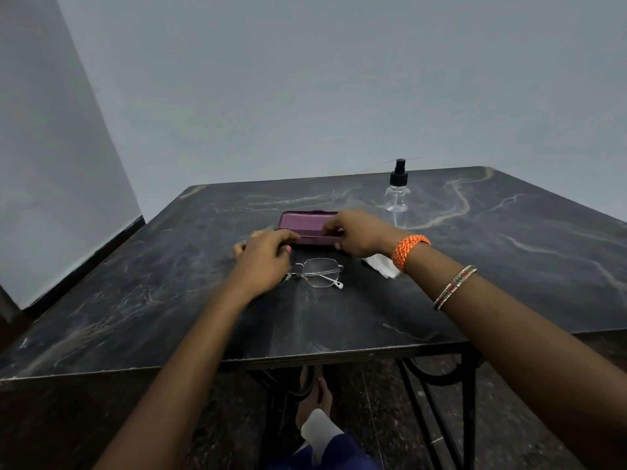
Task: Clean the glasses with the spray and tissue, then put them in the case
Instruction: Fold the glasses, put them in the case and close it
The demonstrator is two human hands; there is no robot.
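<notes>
A purple glasses case [303, 221] lies on the dark marble table [339, 320], its lid slightly raised. Both hands grip its front edge: my left hand [263, 257] at the left end, my right hand [356, 232] at the right end. Thin metal-framed glasses [320, 272] lie folded on the table just in front of the case, partly under my left hand. A white tissue [383, 264] sits crumpled under my right wrist. The clear spray bottle [397, 195] with a black nozzle stands upright behind and to the right of the case.
The table stands in a corner, with grey walls behind and to the left. Its near edge [305, 359] lies close to me, with black metal legs [470, 401] and my foot below. Bangles and an orange band circle my right wrist.
</notes>
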